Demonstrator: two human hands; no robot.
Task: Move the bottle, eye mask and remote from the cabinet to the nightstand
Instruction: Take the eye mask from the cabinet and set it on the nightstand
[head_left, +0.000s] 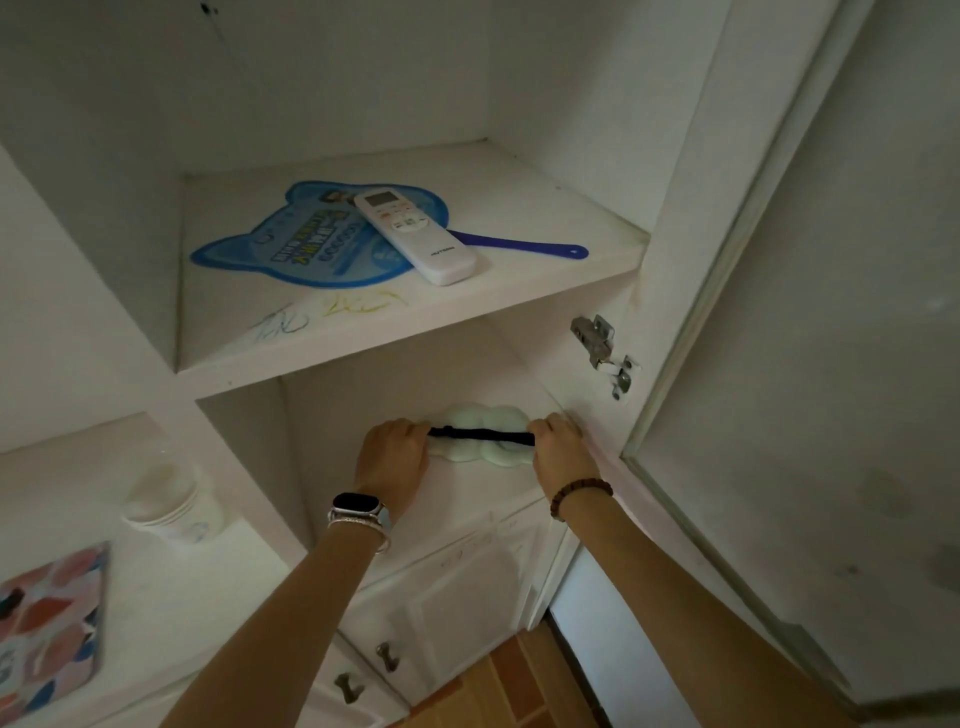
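The fingertips of the left hand (392, 457) and right hand (561, 449) are hidden, curled over the ends of the pale eye mask (483, 415), covering both ends. A patterned board (49, 623) at near left is cut off by the edge. Stacked cups (171, 499) are blurred. Print on the remote (415, 234) is too small to read.

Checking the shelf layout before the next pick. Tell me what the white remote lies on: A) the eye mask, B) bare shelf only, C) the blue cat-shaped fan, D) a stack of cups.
C: the remote rests across the blue cat-shaped fan on the upper shelf.
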